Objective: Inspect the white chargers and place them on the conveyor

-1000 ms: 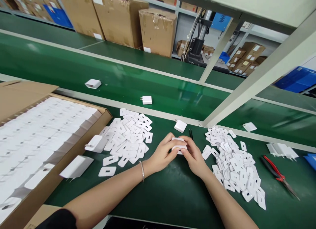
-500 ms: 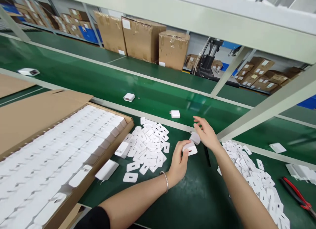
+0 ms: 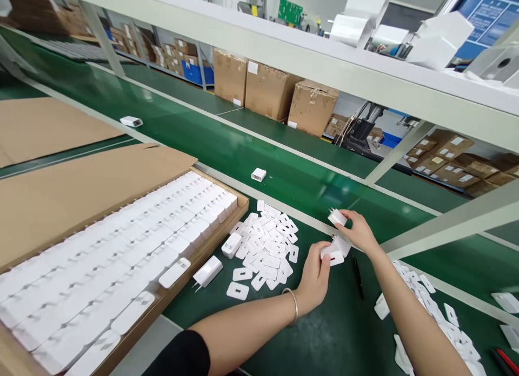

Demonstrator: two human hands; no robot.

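You are facing no readable text: the blue sign (image 3: 491, 20) is carrying white print (too blurred), and the cartons (image 3: 268, 95) are bearing illegible labels (image 3: 252, 67).

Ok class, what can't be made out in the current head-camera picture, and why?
All in the head view:
White piece: one end hidden by the left hand.
White charger: one end covered by the right hand.
White plates at right: partly hidden by the right forearm.
Red-and-black tool: cut off at the lower-right corner.
Blue board: lettering too small.

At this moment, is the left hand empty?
No, the left hand holds a white piece that has a dark slot in it.
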